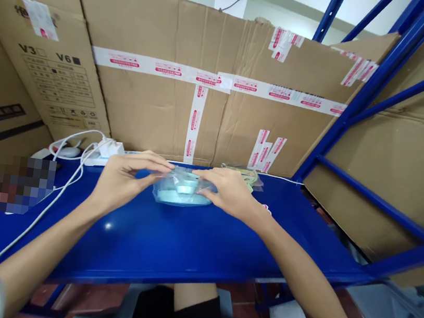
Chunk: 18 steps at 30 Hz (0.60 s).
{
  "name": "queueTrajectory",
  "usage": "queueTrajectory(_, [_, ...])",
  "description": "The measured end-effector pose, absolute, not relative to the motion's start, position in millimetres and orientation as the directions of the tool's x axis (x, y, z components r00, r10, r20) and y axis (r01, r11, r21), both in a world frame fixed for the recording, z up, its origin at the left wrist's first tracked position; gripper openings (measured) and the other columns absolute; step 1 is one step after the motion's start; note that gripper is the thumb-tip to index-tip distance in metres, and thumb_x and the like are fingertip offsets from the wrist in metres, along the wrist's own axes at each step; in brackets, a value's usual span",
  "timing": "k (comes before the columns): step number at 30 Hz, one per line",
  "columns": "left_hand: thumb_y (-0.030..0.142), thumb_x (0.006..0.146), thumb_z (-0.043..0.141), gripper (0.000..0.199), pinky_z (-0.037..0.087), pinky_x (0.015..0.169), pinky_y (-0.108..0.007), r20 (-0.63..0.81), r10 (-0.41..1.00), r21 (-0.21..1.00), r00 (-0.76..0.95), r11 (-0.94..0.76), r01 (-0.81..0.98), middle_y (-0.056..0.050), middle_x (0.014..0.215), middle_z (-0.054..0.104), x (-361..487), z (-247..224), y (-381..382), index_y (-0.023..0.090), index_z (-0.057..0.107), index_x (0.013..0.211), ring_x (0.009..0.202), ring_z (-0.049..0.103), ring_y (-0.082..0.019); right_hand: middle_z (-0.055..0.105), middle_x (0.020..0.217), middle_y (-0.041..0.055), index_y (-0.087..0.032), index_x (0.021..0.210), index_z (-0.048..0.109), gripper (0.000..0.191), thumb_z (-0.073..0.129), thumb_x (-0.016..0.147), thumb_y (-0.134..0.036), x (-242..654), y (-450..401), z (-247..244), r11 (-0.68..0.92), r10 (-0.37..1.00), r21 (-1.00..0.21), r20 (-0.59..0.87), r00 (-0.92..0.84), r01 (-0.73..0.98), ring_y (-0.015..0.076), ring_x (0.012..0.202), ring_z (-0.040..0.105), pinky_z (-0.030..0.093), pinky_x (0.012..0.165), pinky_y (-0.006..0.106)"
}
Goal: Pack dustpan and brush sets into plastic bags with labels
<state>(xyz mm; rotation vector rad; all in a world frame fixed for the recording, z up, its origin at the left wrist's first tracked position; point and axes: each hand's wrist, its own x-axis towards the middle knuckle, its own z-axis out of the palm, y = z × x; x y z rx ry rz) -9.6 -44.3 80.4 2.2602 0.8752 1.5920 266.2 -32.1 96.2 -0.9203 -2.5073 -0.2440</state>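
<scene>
A clear plastic bag (164, 186) with light-blue items inside is in front of me, at the far middle of the blue table. The items look like a flat round piece (175, 197) with a smaller ring-like piece (187, 187) above it; their exact kind I cannot make out. My left hand (131, 174) pinches the bag's upper left edge between thumb and fingers. On the other side, my right hand (227, 190) grips its upper right edge, thumb below and fingers on top. The bag's right end is partly hidden behind those fingers.
Behind my right hand lies another clear packet (251, 176) with greenish contents. A white power strip (106, 152) with cables (70, 181) occupies the table's left side. Cardboard walls (151, 108) stand at the back, and a blue metal frame (380, 198) rises on the right.
</scene>
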Motion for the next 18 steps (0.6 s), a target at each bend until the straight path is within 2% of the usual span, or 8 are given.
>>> queueTrajectory(4, [0.022,0.091,0.078,0.014,0.062,0.096,-0.038,0.824,0.539,0.468,0.175,-0.822,0.325,-0.006,0.115,0.079,-3.8,72.2,-49.5,0.026,0.084,0.103,0.107,0.074,-0.022,0.082,0.110,0.0070,-0.021,0.125,0.076,0.026,0.071,0.099,-0.026,272.8,-36.1,87.6,0.801,0.498,0.017,0.536,-0.681,0.599,0.0225,0.097,0.076,0.052,0.086,0.035])
queueTrajectory(8, [0.018,0.092,0.077,0.014,0.061,0.095,-0.038,0.824,0.520,0.458,0.224,-0.845,0.275,-0.006,0.111,0.078,2.0,75.2,-51.7,0.025,0.082,0.103,0.104,0.074,-0.021,0.082,0.102,0.0068,-0.019,0.117,0.077,0.019,0.067,0.101,-0.022,284.9,-36.7,83.1,0.826,0.416,0.059,0.608,-0.676,0.561,0.0219,0.091,0.076,0.053,0.084,0.035])
queueTrajectory(11, [0.019,0.093,0.076,0.014,0.062,0.093,-0.038,0.817,0.537,0.500,0.210,-0.841,0.205,-0.007,0.112,0.076,11.3,77.1,-53.4,0.023,0.080,0.106,0.102,0.074,-0.021,0.083,0.097,0.0056,-0.020,0.112,0.078,0.016,0.068,0.101,-0.022,295.2,-36.9,86.6,0.828,0.396,0.043,0.661,-0.637,0.559,0.0210,0.087,0.075,0.053,0.081,0.034])
queueTrajectory(13, [0.025,0.091,0.079,0.039,0.062,0.098,-0.042,0.784,0.578,0.556,0.226,-0.816,0.155,-0.011,0.127,0.072,20.6,68.1,-54.8,0.023,0.072,0.130,0.110,0.073,-0.024,0.083,0.097,0.0048,-0.021,0.109,0.079,0.014,0.068,0.101,-0.022,301.1,-38.4,90.7,0.824,0.411,0.007,0.680,-0.607,0.566,0.0198,0.086,0.074,0.053,0.080,0.034])
queueTrajectory(15, [0.031,0.085,0.084,0.079,0.057,0.109,-0.050,0.721,0.625,0.596,0.299,-0.779,0.194,-0.016,0.146,0.063,31.0,49.0,-55.9,0.025,0.049,0.155,0.127,0.067,-0.030,0.083,0.096,0.0044,-0.021,0.104,0.078,0.012,0.067,0.100,-0.020,306.6,-41.0,95.0,0.821,0.429,-0.019,0.679,-0.595,0.570,0.0187,0.083,0.073,0.052,0.078,0.033])
queueTrajectory(16, [0.032,0.083,0.086,0.091,0.053,0.114,-0.054,0.685,0.642,0.591,0.343,-0.766,0.254,-0.018,0.152,0.059,35.9,36.9,-56.1,0.026,0.039,0.162,0.134,0.063,-0.033,0.082,0.094,0.0041,-0.021,0.101,0.078,0.011,0.067,0.100,-0.019,309.5,-42.7,97.3,0.821,0.433,-0.021,0.675,-0.598,0.570,0.0183,0.082,0.073,0.052,0.077,0.033])
queueTrajectory(18, [0.026,0.085,0.081,0.093,0.049,0.118,-0.056,0.634,0.665,0.566,0.394,-0.746,0.350,-0.018,0.156,0.055,43.8,12.3,-55.2,0.026,0.032,0.164,0.141,0.059,-0.034,0.081,0.090,0.0035,-0.021,0.095,0.076,0.012,0.065,0.100,-0.017,316.4,-46.9,102.7,0.828,0.423,-0.010,0.666,-0.614,0.560,0.0181,0.081,0.071,0.052,0.077,0.033])
